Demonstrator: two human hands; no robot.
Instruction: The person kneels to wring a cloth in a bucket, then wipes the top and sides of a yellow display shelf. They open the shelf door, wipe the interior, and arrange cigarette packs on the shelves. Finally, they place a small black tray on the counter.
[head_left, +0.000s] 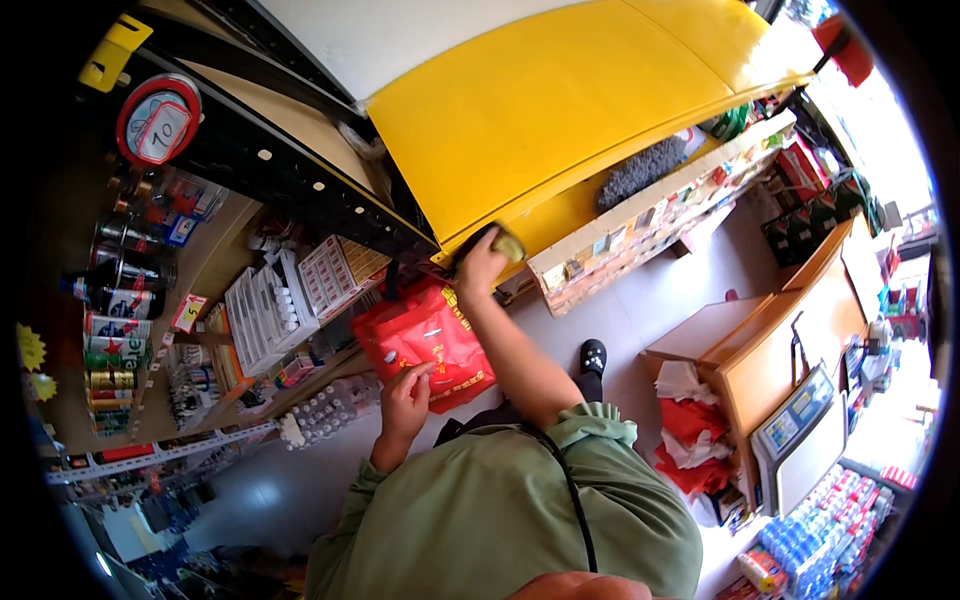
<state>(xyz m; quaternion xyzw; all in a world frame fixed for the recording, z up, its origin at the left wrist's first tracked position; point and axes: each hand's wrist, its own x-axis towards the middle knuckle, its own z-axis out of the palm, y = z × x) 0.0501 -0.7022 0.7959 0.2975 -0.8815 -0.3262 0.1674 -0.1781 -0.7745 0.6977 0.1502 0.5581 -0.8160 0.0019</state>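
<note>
My right hand (480, 268) is closed around a dark and olive-yellow item (510, 246), blurred and possibly a cloth or sponge, at the near corner of a yellow panel (555, 112). Lower down, my left hand (405, 401) is half curled, with no object seen in it, in front of a red bag (450, 349) with yellow print. The bag stands beside the shelving, partly behind my right forearm. A grey fluffy duster (645, 172) lies under the far edge of the yellow panel.
Black-framed shelves (300, 180) with cans, bottles and boxes stand at left, with packed bottles (330, 412) below. At right are a wooden counter (795, 315), a weighing scale (799, 431), crumpled bags (694, 435) and water packs (817, 532). A long display box (555, 300) juts out ahead.
</note>
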